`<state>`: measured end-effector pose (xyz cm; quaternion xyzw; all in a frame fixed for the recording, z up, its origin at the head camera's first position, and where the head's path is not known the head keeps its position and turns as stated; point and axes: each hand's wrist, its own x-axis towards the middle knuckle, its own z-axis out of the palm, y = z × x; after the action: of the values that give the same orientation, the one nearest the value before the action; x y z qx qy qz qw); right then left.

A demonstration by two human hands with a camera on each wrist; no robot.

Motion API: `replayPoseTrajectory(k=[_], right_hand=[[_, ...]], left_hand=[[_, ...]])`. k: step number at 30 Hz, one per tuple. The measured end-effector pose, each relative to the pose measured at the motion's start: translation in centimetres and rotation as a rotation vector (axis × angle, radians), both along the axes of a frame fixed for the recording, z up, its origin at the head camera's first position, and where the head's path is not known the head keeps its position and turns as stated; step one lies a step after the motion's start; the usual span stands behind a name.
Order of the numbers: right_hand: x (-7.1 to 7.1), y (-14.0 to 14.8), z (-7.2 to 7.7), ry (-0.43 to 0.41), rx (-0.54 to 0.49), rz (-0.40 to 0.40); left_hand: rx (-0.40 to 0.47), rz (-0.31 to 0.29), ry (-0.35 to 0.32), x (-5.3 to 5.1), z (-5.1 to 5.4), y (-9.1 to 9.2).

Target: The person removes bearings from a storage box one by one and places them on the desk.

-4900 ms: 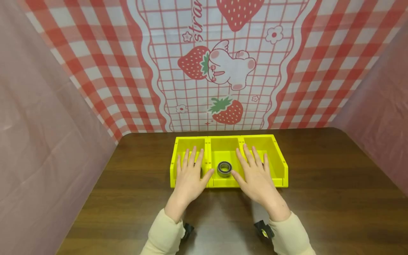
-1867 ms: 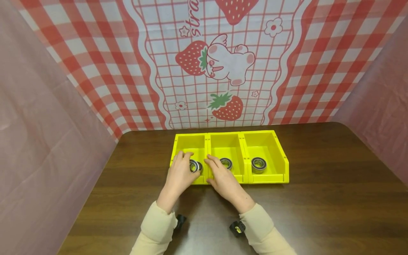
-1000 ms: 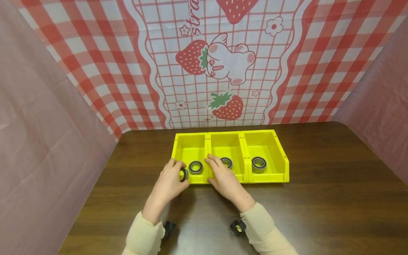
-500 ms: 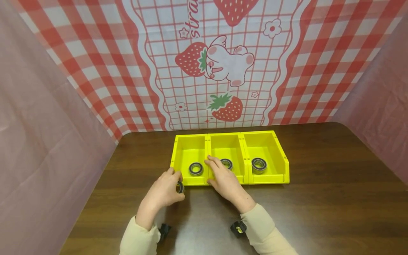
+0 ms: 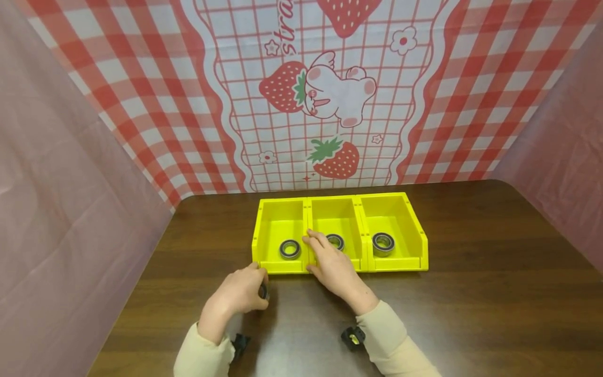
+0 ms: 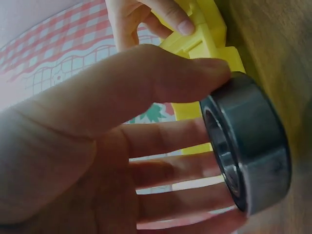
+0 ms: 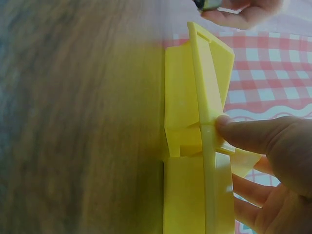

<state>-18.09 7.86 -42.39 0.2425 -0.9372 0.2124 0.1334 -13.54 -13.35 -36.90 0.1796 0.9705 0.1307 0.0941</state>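
The letters "stra" run sideways up the patterned cloth at the upper middle of the head frame, cut off by the top edge. Strawberries, flowers and a white cartoon animal are printed beside them, with red checks on both sides. Pink sheets hang at the far left and far right. Three joined yellow bins stand at the centre of the brown table. A ring lies flat in each: the left ring, the middle ring, partly covered by the right hand, and the right ring.

The right hand's fingers lie loosely extended at the divider between left and middle bins, its thumb touching the front edge. At lower left of centre, just in front of the left bin's near corner, the left hand grips a fourth ring between thumb and fingertips, tilted on its side; whether it touches the table cannot be told
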Motion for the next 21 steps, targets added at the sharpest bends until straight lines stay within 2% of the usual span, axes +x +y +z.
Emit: replayPoseTrajectory(k=[13, 21], right_hand=[[0.0, 0.0, 0.2, 0.001, 0.026, -0.009], [0.1, 0.0, 0.2, -0.002, 0.028, -0.012]], left_hand=[[-0.004, 0.052, -0.133, 0.1, -0.7, 0.2], [-0.052, 0.059, -0.101, -0.1, -1.5, 0.1]])
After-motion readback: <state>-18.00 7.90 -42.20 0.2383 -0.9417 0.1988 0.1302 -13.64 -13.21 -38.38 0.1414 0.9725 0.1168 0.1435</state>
